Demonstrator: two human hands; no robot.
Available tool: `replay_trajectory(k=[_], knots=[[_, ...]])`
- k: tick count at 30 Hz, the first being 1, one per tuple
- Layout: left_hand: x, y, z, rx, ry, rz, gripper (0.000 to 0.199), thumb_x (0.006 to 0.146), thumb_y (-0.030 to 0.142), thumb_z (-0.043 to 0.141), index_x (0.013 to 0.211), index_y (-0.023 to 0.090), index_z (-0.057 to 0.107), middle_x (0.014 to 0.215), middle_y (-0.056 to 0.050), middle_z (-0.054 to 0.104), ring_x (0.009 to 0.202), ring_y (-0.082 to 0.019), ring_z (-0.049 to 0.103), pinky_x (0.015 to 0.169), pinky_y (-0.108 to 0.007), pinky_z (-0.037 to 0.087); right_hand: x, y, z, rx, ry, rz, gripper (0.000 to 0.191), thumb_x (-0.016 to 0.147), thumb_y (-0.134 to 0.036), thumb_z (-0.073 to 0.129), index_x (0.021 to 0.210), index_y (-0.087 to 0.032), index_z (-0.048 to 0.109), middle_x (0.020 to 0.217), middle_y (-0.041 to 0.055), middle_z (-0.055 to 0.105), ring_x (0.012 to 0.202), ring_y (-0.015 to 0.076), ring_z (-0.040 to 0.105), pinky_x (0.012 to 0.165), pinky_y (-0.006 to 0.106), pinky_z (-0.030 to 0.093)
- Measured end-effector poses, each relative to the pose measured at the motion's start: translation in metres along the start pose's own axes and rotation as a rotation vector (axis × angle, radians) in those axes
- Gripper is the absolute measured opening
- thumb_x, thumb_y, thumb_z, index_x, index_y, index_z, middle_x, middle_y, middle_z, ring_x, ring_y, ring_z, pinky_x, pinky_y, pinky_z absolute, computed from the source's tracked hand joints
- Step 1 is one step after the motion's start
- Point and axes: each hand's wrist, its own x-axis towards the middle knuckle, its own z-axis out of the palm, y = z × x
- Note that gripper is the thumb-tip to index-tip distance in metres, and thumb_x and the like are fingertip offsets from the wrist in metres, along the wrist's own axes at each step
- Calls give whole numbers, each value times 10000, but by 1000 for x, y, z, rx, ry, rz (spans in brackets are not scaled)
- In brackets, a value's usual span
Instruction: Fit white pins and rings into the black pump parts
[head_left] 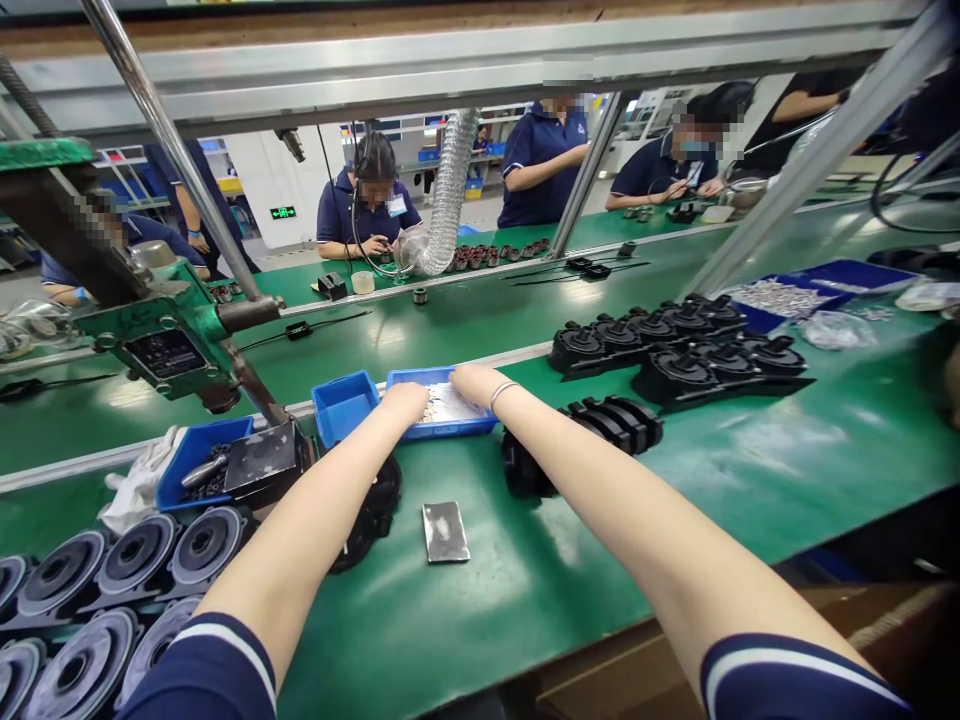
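Note:
Both arms reach forward to a shallow blue tray [450, 430] that holds small pale parts. My left hand [407, 402] is at the tray's left side, fingers bent down over the parts; its fingertips are hidden. At the far right part of the tray is my right hand [474, 385], fingers curled down at a whitish, see-through sheet or bag [454, 404]; the grip cannot be made out. An emptier blue bin [346, 405] stands just left of the tray. Nearer to me, a small dark rectangular plate [445, 532] lies on the green table.
Round grey housings [133, 555] stand in rows at left, near a green press [169, 345] and a blue bin [171, 480] of dark parts. Black housings [686, 362] and a blue tray [780, 300] are at right. A metal frame crosses above. People work across the conveyor.

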Motion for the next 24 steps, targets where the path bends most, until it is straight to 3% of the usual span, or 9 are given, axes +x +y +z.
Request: replay_trajectory(k=[4, 7, 9, 13, 16, 18, 20, 22, 24], knots=[[-7, 0, -1, -13, 6, -42, 297, 921, 349, 602, 1112, 123, 624, 1149, -100, 639, 1049, -209, 625, 928, -433, 524, -7, 7, -9, 246, 102, 16, 56, 931, -129, 619, 933, -85, 654, 997, 108, 688, 964, 197, 667, 895, 342, 541], [-14, 3, -6, -74, 61, -64, 277, 915, 346, 610, 1069, 118, 636, 1112, -93, 653, 1030, -202, 632, 929, -428, 520, -23, 9, -18, 507, 178, 12, 92, 932, -69, 534, 907, -99, 618, 852, 95, 711, 761, 166, 706, 688, 218, 559], [-20, 6, -13, -138, 133, -76, 238, 914, 314, 608, 1025, 106, 643, 1076, -94, 662, 1012, -201, 636, 925, -426, 516, -39, 7, -24, 689, 218, -5, 86, 942, -89, 501, 942, -105, 586, 830, 81, 712, 695, 152, 707, 583, 183, 549], [-44, 15, -38, -330, 339, -65, 167, 903, 181, 518, 870, 87, 652, 995, -136, 677, 980, -219, 637, 899, -375, 493, -80, -5, -32, 1009, 318, -52, 143, 966, -193, 486, 1071, -113, 541, 916, 95, 701, 783, 165, 720, 588, 198, 583], [-77, 28, -53, -505, 436, -9, 202, 902, 204, 455, 839, 121, 628, 904, -89, 692, 865, -167, 640, 802, -282, 499, -115, -17, -33, 1450, 389, -119, 335, 867, -377, 682, 1064, -130, 572, 886, 85, 692, 780, 201, 717, 561, 225, 583], [-105, 42, -53, -788, 471, 78, 188, 895, 242, 459, 822, 138, 598, 822, -47, 675, 771, -132, 621, 728, -240, 491, -137, -25, -32, 1689, 408, -139, 467, 738, -443, 810, 1028, -144, 599, 856, 73, 689, 764, 215, 713, 541, 229, 569], [-135, 57, -45, -1239, 460, 180, 159, 860, 264, 513, 773, 143, 568, 742, -23, 627, 692, -114, 580, 670, -227, 467, -157, -35, -31, 1768, 410, -122, 481, 697, -455, 842, 990, -153, 609, 861, 72, 693, 758, 210, 707, 541, 226, 560], [-163, 72, -31, -1620, 370, 209, 154, 826, 271, 559, 732, 150, 538, 710, -6, 579, 625, -97, 525, 616, -225, 426, -174, -46, -26, 1785, 419, -105, 424, 718, -454, 828, 934, -151, 623, 875, 78, 694, 761, 192, 697, 550, 216, 549], [-186, 83, -14, -1817, 244, 156, 176, 826, 273, 554, 706, 165, 485, 704, 5, 550, 568, -79, 469, 571, -223, 380, -187, -57, -18, 1766, 447, -92, 369, 755, -456, 799, 878, -147, 640, 842, 74, 690, 728, 161, 673, 554, 205, 534]])
